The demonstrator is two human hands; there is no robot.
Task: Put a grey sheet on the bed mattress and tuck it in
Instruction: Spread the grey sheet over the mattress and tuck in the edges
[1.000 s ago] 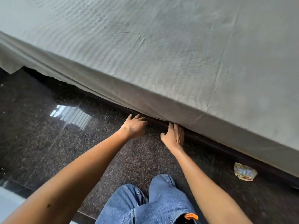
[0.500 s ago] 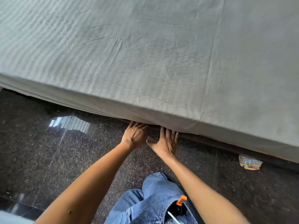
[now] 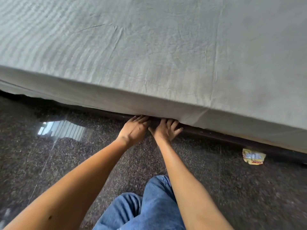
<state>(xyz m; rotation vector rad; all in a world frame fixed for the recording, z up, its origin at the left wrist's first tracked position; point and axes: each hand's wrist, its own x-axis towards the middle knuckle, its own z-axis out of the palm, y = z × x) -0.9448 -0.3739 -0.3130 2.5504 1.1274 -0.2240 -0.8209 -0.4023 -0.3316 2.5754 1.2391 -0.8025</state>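
The grey sheet (image 3: 157, 52) covers the whole mattress top and drops over its near side. My left hand (image 3: 134, 128) and my right hand (image 3: 166, 130) lie side by side at the sheet's lower edge, fingers flat and spread, fingertips hidden under the hem where it meets the dark bed frame (image 3: 224, 135). To the left the hem (image 3: 25, 90) hangs loose below the mattress side. To the right the sheet sits tight against the frame.
Dark speckled polished floor (image 3: 83, 163) runs along the bed, with a window reflection at the left. A yellow wrapper (image 3: 253, 156) lies on the floor by the frame at the right. My knees in blue jeans (image 3: 144, 208) are at the bottom centre.
My two hands have come together and slid left along the bed's side, fingertips pushing deeper under the sheet's hem. The view has swung so that the bed edge lies flatter across it.
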